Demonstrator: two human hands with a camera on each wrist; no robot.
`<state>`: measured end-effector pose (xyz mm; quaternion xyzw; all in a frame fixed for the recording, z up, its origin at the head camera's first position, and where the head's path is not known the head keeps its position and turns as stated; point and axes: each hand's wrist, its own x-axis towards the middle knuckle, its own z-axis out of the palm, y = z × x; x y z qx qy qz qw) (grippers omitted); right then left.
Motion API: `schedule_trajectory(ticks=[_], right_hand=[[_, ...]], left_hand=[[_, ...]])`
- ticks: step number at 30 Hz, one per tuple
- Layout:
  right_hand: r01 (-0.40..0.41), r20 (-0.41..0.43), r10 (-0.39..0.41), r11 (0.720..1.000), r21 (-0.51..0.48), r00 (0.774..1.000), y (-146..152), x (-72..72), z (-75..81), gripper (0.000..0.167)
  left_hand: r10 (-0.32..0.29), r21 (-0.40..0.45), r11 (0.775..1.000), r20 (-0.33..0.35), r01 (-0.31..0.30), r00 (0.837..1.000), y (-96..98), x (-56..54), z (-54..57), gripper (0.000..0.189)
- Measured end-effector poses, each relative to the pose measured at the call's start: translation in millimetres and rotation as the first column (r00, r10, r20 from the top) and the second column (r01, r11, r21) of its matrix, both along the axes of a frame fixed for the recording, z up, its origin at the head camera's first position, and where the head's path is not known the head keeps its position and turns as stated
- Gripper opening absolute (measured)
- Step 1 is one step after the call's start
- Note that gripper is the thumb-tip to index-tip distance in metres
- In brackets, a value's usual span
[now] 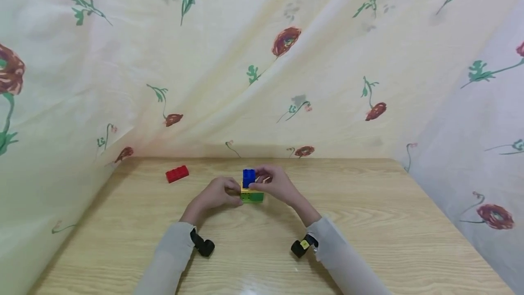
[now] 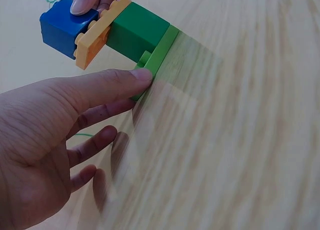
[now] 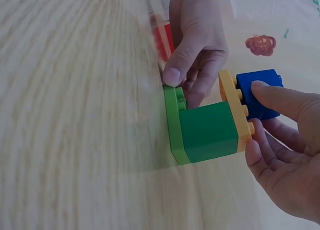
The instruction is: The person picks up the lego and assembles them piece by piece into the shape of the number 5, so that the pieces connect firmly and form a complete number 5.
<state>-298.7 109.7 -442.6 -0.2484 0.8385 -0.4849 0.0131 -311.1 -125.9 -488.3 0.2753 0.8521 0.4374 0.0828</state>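
Observation:
A small stack of toy building bricks stands on the table in front of me. Lowest is a thin light green plate (image 3: 174, 132), under a dark green brick (image 3: 209, 134) that leaves some of its studs bare. Across the top lies a thin orange-yellow plate (image 3: 233, 109), jutting past the dark green brick. My left hand (image 1: 219, 193) pinches one end of the light green plate between thumb and index finger. Above, my right hand (image 1: 279, 186) grips a blue brick (image 3: 258, 95) by its sides, at the overhanging end of the orange-yellow plate.
A red brick (image 1: 177, 174) lies on the wooden table (image 1: 360, 222) at the back left. Flowered cloth (image 1: 229, 67) hangs behind the table and along its sides. Each wrist wears a black strap with a small camera.

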Motion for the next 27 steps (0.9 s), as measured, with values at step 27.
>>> schedule_trajectory(ticks=[27], right_hand=[[0.057, -0.03, -0.054, 0.994, 0.092, 0.998, -4.9, -0.5, 1.4, 0.038]], left_hand=[[0.006, 0.015, 1.0, 0.015, -0.006, 1.0, -1.1, -2.3, -2.0, 0.02]])
